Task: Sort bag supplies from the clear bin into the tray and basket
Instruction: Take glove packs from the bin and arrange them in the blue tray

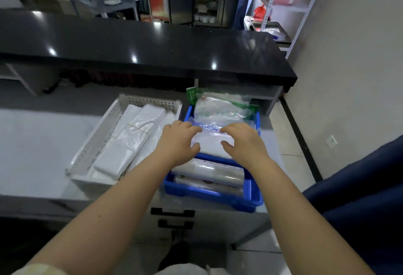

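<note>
Blue tray (212,196), plain, glossy. White basket (96,143), walls punched with rows of small holes. In the basket: folded white plastic bags (130,141), milky, bound by a thin yellow rubber band (139,129). In the tray: clear bag pack (214,138) with blue print at its near-top edge; behind it a clear pack with green header (193,95); in front, clear film rolls (209,171) with small dark red-brown marks. Bench (43,143) pale grey-white. Raised counter (141,45) black, glossy, dotted with white light spots.
</note>
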Demonstrator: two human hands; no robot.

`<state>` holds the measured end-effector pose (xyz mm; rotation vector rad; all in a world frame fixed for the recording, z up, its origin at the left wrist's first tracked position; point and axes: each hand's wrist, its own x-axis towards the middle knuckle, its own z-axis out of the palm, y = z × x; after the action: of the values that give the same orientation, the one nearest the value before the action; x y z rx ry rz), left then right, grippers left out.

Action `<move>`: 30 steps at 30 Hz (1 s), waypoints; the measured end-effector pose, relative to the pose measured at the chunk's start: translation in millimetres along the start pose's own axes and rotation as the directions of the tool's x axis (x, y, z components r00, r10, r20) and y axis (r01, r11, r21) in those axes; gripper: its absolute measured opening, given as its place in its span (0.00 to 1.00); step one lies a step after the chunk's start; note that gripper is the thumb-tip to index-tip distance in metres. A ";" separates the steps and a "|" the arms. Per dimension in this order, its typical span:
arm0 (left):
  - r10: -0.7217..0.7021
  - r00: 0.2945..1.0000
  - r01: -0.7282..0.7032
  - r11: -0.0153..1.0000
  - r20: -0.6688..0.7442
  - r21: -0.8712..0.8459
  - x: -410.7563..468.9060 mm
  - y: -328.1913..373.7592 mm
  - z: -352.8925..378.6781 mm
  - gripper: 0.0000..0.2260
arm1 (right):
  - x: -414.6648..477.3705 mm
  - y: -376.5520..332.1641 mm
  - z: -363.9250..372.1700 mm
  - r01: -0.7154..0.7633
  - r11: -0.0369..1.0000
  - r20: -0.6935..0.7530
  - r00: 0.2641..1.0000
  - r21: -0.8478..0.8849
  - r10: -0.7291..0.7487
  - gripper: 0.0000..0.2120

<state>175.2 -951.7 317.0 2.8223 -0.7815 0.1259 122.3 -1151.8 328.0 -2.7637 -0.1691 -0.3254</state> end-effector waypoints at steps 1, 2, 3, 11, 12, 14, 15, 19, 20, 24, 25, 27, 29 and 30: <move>-0.025 1.000 0.025 1.000 -0.013 0.001 -8.6 1.5 -3.7 0.21 | -4.4 -2.9 -1.6 0.008 1.000 0.009 1.000 0.000 -0.008 0.14; -0.050 0.998 0.051 0.999 -0.024 0.003 -17.5 3.1 -6.9 0.20 | -9.0 -5.6 -2.8 0.021 1.000 0.021 1.000 -0.003 -0.021 0.15; -0.074 0.997 0.074 0.997 -0.035 0.004 -26.3 4.8 -10.0 0.20 | -13.3 -8.2 -3.9 0.037 0.999 0.029 0.999 -0.004 -0.037 0.15; -0.170 0.984 0.169 0.985 -0.049 -0.029 -87.1 14.6 -31.0 0.21 | -41.5 -42.3 -11.2 0.106 0.994 -0.004 0.994 0.033 -0.106 0.14; -0.178 0.982 0.177 0.984 -0.058 -0.029 -94.8 11.8 -33.1 0.20 | -43.4 -50.4 -10.3 0.119 0.992 -0.011 0.993 0.039 -0.118 0.14; -0.207 0.975 0.204 0.978 -0.077 -0.041 -111.7 0.9 -38.1 0.19 | -45.3 -71.4 -6.7 0.159 0.986 -0.018 0.987 0.051 -0.159 0.14; -0.225 0.971 0.222 0.974 -0.084 -0.050 -121.2 -7.2 -40.8 0.19 | -45.5 -84.3 -4.0 0.186 0.981 -0.019 0.983 0.055 -0.185 0.14; -0.293 0.947 0.287 0.956 -0.130 -0.063 -165.8 -54.7 -58.1 0.19 | -41.2 -148.7 13.1 0.281 0.956 -0.026 0.960 0.078 -0.280 0.14; -0.313 0.938 0.305 0.950 -0.146 -0.072 -178.9 -69.9 -63.9 0.19 | -39.2 -167.5 18.9 0.303 0.950 -0.026 0.953 0.078 -0.301 0.14; -0.378 0.905 0.370 0.926 -0.194 -0.076 -240.1 -137.9 -90.4 0.19 | -30.7 -255.5 50.3 0.387 0.915 -0.025 0.922 0.118 -0.386 0.14; -0.391 0.899 0.387 0.920 -0.198 -0.063 -257.7 -156.3 -98.1 0.19 | -29.4 -281.2 60.7 0.405 0.905 -0.031 0.914 0.134 -0.404 0.14; -0.418 0.885 0.420 0.907 -0.206 -0.039 -294.6 -194.3 -113.5 0.19 | -26.9 -335.5 83.5 0.437 0.883 -0.044 0.899 0.172 -0.436 0.13; -0.460 0.862 0.465 0.885 -0.213 -0.027 -338.5 -237.9 -129.5 0.19 | -25.1 -398.8 110.1 0.481 0.851 -0.045 0.875 0.212 -0.483 0.14; -0.480 0.850 0.487 0.873 -0.218 -0.022 -360.9 -259.3 -137.2 0.19 | -24.7 -430.3 123.1 0.503 0.834 -0.041 0.861 0.229 -0.508 0.14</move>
<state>-3.2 -523.8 354.8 2.8697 -0.0060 0.3602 55.9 -709.1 351.6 -2.4471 -0.8977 -0.3787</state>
